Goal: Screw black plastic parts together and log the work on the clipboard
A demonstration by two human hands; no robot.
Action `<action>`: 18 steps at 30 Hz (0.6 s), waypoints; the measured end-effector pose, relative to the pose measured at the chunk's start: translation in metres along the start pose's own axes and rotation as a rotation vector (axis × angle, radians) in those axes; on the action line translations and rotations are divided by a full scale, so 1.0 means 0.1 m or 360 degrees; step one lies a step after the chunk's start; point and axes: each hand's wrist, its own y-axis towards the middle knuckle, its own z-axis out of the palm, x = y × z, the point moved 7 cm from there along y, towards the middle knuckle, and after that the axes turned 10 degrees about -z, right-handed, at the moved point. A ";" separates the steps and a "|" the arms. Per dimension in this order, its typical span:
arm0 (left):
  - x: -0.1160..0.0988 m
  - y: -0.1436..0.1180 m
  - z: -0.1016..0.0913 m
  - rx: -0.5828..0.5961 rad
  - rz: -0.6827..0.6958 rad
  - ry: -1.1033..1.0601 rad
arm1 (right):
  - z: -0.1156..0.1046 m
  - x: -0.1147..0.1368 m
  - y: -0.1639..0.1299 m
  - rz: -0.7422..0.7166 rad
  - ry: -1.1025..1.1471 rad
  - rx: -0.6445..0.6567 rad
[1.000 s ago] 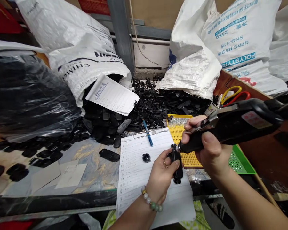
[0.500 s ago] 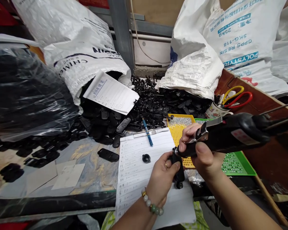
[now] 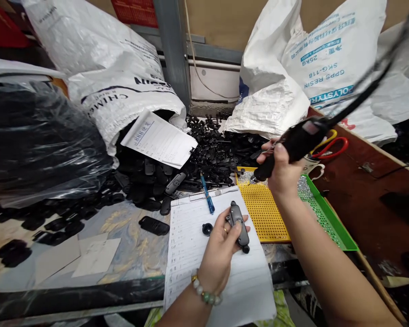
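My left hand [image 3: 223, 243] grips a long black plastic part [image 3: 239, 222] with rounded knobs at both ends, above a lined paper sheet on a clipboard [image 3: 191, 268]. In my right hand [image 3: 284, 172] is a black electric screwdriver [image 3: 301, 138], its cable rising to the upper right. The driver's tip hangs over the yellow perforated tray [image 3: 259, 204], near the small silver screws at its far end. Whether the tip touches a screw I cannot tell. A small round black piece [image 3: 207, 228] lies on the paper beside my left hand, and a blue pen [image 3: 207, 194] rests across the clip.
A green tray [image 3: 327, 227] of screws sits right of the yellow one. Behind stand a cup [image 3: 315, 168] with scissors, a heap of black parts [image 3: 211, 150], a notepad [image 3: 162, 141] and white sacks [image 3: 119, 86]. A flat black part [image 3: 154, 225] lies left of the clipboard.
My right hand has lifted the screwdriver off the black part and swung it over the yellow tray. My left hand has turned the part, so its long flat face shows.
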 end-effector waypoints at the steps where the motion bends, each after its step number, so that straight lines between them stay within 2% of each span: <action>1: -0.01 0.01 -0.02 0.0014 0.0019 -0.0028 | -0.03 -0.18 0.01 0.0043 -0.0052 -0.0023; 3: -0.03 0.02 -0.05 0.0055 0.0050 -0.0062 | -0.08 -0.48 0.00 0.0116 -0.0151 -0.0035; 6: -0.03 0.03 -0.06 0.0070 0.0094 -0.0057 | -0.14 -0.70 -0.01 0.0125 -0.0273 -0.0045; 10: -0.02 0.05 -0.07 0.0054 0.0123 -0.0041 | -0.23 -0.76 0.02 0.0100 -0.0325 -0.0078; 18: -0.01 0.11 -0.10 -0.0050 0.0033 -0.0060 | -0.43 -0.84 0.07 0.0086 -0.0412 -0.0117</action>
